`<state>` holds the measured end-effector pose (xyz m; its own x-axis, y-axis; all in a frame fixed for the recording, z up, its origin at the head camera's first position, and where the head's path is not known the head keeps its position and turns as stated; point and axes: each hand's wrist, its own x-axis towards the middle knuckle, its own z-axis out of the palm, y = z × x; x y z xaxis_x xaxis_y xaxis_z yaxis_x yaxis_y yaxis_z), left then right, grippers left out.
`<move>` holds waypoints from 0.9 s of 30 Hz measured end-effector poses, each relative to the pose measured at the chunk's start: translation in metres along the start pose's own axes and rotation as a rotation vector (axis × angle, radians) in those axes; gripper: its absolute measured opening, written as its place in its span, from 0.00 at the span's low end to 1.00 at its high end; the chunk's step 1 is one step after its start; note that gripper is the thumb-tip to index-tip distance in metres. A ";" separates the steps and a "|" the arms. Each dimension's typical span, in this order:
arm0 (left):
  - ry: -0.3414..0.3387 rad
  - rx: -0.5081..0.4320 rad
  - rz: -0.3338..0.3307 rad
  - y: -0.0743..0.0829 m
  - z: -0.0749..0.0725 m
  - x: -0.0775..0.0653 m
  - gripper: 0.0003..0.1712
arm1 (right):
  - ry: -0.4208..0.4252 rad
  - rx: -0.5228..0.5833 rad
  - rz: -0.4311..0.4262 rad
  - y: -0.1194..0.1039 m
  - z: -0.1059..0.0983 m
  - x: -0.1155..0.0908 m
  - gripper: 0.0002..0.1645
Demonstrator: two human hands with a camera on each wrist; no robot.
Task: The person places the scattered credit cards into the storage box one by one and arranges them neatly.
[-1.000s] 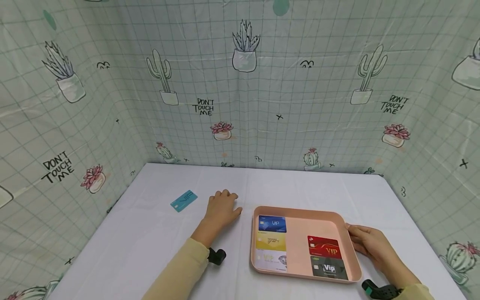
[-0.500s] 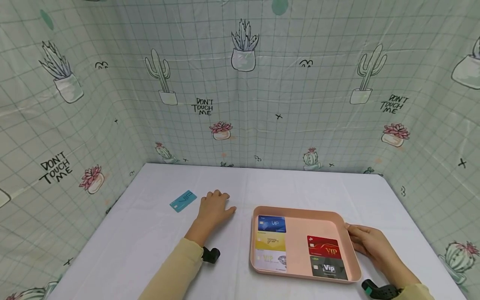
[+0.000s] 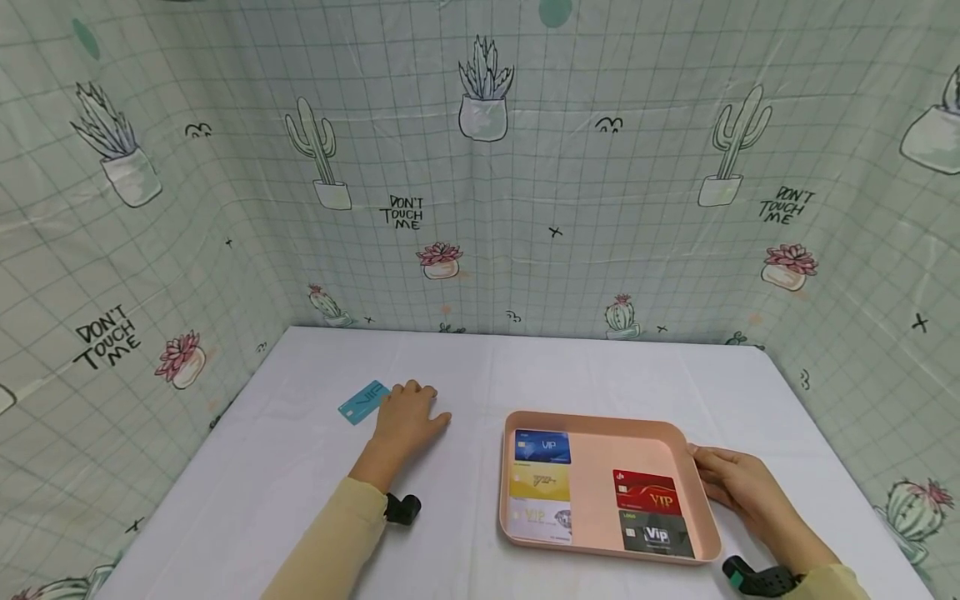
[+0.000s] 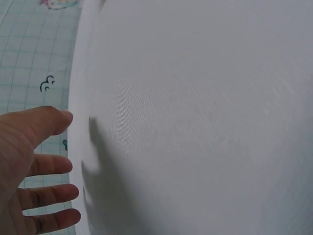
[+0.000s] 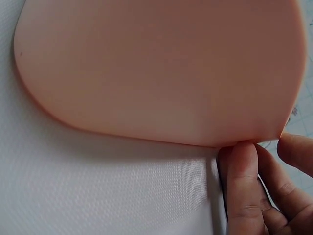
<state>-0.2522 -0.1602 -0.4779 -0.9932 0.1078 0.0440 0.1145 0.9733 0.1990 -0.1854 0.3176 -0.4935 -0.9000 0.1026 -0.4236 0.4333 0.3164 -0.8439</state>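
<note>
In the head view my left hand (image 3: 405, 421) is over the left part of the white table, palm down and fingers spread, holding nothing. Its edge overlaps the right end of a teal VIP card (image 3: 362, 403). The left wrist view shows the same hand (image 4: 29, 171) with thumb and fingers apart above the cloth. My right hand (image 3: 738, 487) holds the right side of a pink tray (image 3: 600, 450); in the right wrist view its fingers (image 5: 243, 166) are at the tray's edge. Stacked on the tray's left are blue (image 3: 542, 447), yellow (image 3: 540, 482) and white (image 3: 538, 521) cards.
On the tray's right side lie a red VIP card (image 3: 647, 493) and, just below it, a dark grey one (image 3: 656, 533). White cloth covers the table (image 3: 450, 550). A patterned curtain (image 3: 540, 183) rises behind and along both sides.
My left hand has moved left, from beside the tray to the teal card's right end. The right hand stays at the tray, and the cards keep their places.
</note>
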 end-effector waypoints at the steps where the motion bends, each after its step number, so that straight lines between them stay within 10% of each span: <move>1: -0.003 -0.001 -0.003 -0.002 -0.001 -0.001 0.30 | -0.001 0.005 -0.001 0.000 0.000 0.000 0.51; 27: -0.021 -0.046 -0.074 -0.034 -0.004 -0.005 0.30 | -0.009 0.005 -0.005 -0.001 -0.004 0.005 0.49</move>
<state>-0.2510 -0.1942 -0.4811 -0.9991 0.0409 0.0073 0.0414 0.9686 0.2453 -0.1902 0.3214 -0.4929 -0.9018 0.0924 -0.4221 0.4288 0.3121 -0.8478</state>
